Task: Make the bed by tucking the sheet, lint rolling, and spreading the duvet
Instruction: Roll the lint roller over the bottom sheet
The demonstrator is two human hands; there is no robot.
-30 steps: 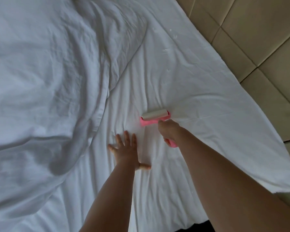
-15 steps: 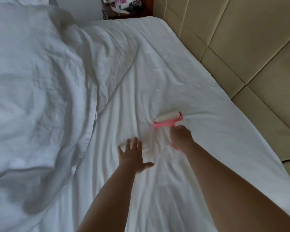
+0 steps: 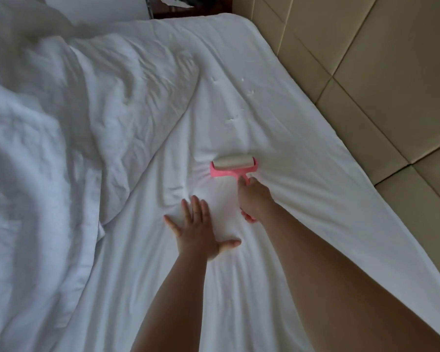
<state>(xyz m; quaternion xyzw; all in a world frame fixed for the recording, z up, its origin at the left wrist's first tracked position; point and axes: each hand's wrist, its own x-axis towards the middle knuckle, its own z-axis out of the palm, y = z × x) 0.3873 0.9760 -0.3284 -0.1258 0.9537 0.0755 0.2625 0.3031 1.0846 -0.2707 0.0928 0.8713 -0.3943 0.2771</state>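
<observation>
A white sheet (image 3: 277,138) covers the mattress, wrinkled around my hands. My right hand (image 3: 255,196) grips the handle of a pink lint roller (image 3: 233,166), whose pale roll lies on the sheet just ahead of my fingers. My left hand (image 3: 197,231) presses flat on the sheet, fingers spread, a little to the left of and behind the roller. The white duvet (image 3: 61,148) is bunched over the left half of the bed. A few small white lint flecks (image 3: 233,119) lie on the sheet beyond the roller.
A beige padded headboard wall (image 3: 379,85) runs along the right edge of the bed. A dark nightstand (image 3: 188,8) with papers on it stands past the bed's far corner.
The view has lifted toward the far end of the bed. My right hand has pushed the roller forward along the sheet, and my left hand has followed, staying flat on the sheet.
</observation>
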